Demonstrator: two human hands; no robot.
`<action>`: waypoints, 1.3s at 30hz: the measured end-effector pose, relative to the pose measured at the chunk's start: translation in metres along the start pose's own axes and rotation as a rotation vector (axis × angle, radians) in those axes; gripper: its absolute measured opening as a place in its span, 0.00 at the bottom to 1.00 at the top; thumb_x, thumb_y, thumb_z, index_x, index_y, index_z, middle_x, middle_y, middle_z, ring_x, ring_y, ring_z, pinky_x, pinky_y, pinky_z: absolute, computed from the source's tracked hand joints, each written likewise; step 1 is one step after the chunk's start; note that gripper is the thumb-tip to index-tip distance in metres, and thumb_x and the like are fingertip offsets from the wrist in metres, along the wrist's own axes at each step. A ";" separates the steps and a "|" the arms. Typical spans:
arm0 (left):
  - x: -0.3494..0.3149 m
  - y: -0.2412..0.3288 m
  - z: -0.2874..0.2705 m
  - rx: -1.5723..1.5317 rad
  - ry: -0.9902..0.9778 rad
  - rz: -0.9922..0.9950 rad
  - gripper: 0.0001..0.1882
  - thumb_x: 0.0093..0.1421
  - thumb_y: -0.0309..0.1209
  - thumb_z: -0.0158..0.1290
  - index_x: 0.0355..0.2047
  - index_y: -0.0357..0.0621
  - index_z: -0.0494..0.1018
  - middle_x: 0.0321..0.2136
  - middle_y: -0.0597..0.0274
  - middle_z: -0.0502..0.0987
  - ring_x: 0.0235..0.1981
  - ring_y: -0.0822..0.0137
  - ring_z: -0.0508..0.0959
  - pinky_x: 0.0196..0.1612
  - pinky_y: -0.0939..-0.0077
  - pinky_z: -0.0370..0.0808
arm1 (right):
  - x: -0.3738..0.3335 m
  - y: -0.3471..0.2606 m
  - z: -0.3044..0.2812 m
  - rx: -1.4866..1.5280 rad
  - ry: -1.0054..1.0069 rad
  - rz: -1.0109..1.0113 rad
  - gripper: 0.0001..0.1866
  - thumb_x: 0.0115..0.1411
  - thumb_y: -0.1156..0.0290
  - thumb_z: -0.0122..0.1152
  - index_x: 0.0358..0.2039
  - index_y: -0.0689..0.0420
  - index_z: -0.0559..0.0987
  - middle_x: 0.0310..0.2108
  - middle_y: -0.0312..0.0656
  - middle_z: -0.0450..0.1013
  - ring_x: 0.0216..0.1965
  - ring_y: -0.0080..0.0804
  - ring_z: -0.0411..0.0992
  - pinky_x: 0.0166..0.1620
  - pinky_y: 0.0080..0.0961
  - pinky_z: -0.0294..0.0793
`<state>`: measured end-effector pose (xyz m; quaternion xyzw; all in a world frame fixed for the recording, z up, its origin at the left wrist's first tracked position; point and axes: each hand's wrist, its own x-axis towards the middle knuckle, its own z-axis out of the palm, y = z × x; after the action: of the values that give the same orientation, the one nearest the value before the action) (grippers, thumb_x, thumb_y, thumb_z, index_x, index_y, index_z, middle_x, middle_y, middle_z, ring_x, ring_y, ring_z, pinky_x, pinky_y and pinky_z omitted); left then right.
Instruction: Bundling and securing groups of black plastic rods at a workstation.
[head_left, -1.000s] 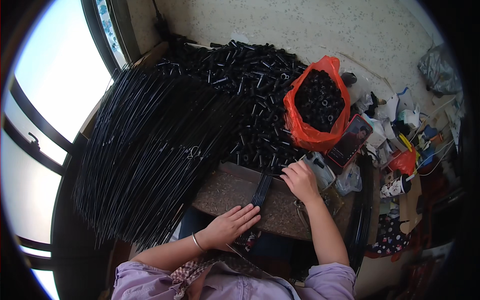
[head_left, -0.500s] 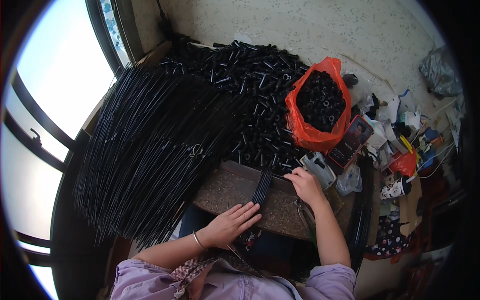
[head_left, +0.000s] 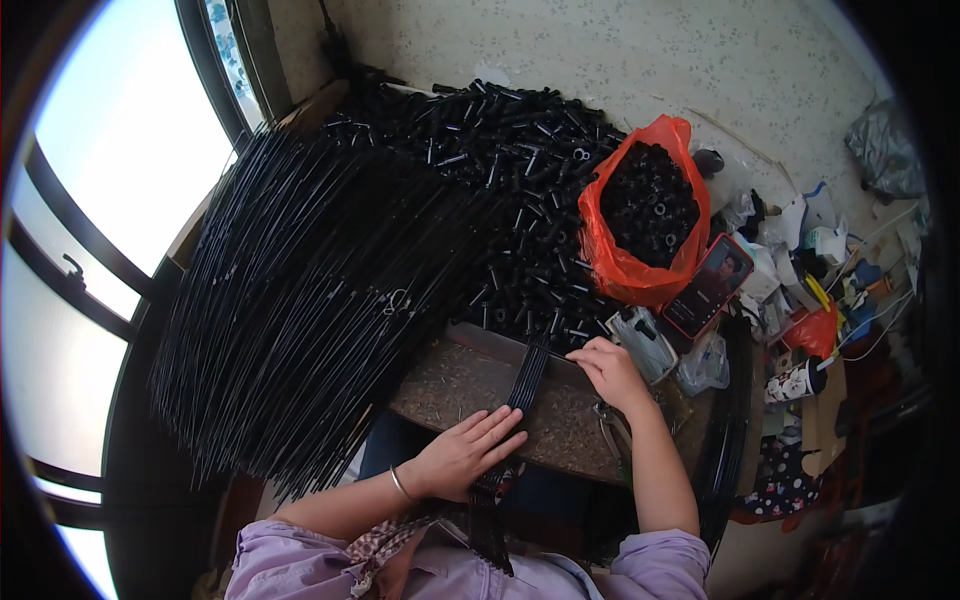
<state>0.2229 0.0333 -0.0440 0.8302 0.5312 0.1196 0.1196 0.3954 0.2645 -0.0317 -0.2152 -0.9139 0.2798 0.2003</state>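
Note:
My left hand (head_left: 468,452) lies flat, fingers stretched out, across a narrow row of thin black rods (head_left: 529,372) side by side on the worktop (head_left: 450,385). The far ends of the rods pass over a low metal strip (head_left: 492,343) toward loose black tubes. Dark lower ends seem to hang past the table edge below this hand. My right hand (head_left: 612,378) is closed in a pinch just right of the rods, by the metal strip. What its fingertips hold is too small to make out. Pliers (head_left: 612,430) lie beside the right wrist.
A large sheaf of long black rods (head_left: 300,300) spreads at the left. Short black tubes (head_left: 530,170) are heaped behind. At the right stand a red plastic bag (head_left: 598,255) of small black parts, a phone (head_left: 707,285), a clear box (head_left: 645,343) and a patterned cup (head_left: 792,380).
The whole view has shifted slightly. Both hands keep nearly the same places and poses. More of a dark strip shows hanging below my left hand.

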 end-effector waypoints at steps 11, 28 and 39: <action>0.003 0.002 -0.008 0.003 -0.057 -0.014 0.47 0.42 0.39 0.56 0.61 0.40 0.49 0.62 0.45 0.46 0.65 0.53 0.47 0.63 0.62 0.47 | 0.010 0.004 0.000 -0.009 -0.011 -0.003 0.07 0.51 0.80 0.56 0.31 0.60 0.79 0.28 0.42 0.71 0.31 0.38 0.72 0.35 0.27 0.70; 0.000 0.001 -0.003 -0.104 0.050 -0.004 0.41 0.45 0.34 0.50 0.61 0.40 0.51 0.62 0.43 0.48 0.64 0.50 0.49 0.63 0.59 0.48 | 0.011 -0.008 -0.002 -0.028 -0.055 0.064 0.05 0.52 0.79 0.55 0.31 0.59 0.77 0.30 0.42 0.71 0.32 0.41 0.72 0.36 0.29 0.71; 0.000 0.002 -0.002 -0.100 0.067 -0.008 0.41 0.45 0.36 0.50 0.61 0.39 0.51 0.62 0.43 0.48 0.64 0.50 0.49 0.63 0.59 0.48 | 0.019 -0.004 -0.009 -0.036 -0.161 0.060 0.06 0.54 0.76 0.53 0.32 0.57 0.77 0.33 0.43 0.71 0.35 0.42 0.72 0.37 0.31 0.71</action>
<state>0.2235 0.0325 -0.0415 0.8165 0.5317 0.1733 0.1435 0.3828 0.2751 -0.0180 -0.2228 -0.9252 0.2854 0.1136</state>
